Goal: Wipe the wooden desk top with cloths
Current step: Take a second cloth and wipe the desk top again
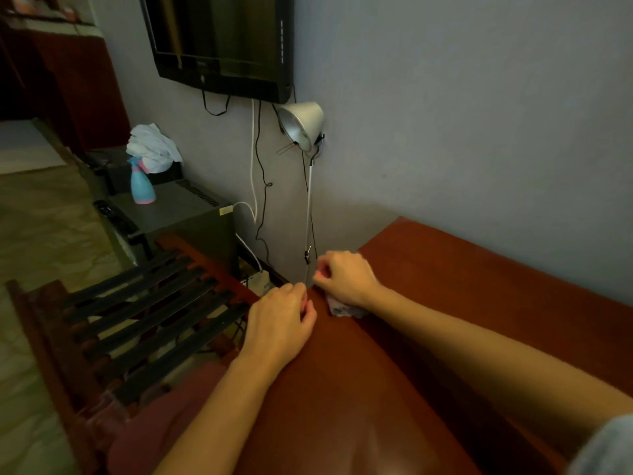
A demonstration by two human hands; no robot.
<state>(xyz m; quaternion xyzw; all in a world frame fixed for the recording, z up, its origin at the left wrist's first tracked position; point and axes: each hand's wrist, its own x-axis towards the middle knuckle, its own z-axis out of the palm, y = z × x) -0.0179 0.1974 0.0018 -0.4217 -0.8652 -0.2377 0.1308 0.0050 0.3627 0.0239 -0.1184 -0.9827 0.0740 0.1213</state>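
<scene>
A person leans over the red-brown wooden tabletop (445, 303), both bare forearms stretched toward its far left corner by the wall. The right hand (346, 279) sits at that corner, fingers curled, apparently gripping a small pale cloth (342, 309) that peeks out beneath the wrist and lies on the wood. The left hand (281, 317) rests just beside it at the tabletop's left edge, fingers bent; whether it holds anything cannot be told. A silver lamp (303, 126) on a thin stem rises behind the corner, under a wall-mounted television (222, 39). Farther left, a blue-and-pink spray bottle (142, 185) stands on a grey box (185, 214), near a slatted wooden rack (137, 310).
</scene>
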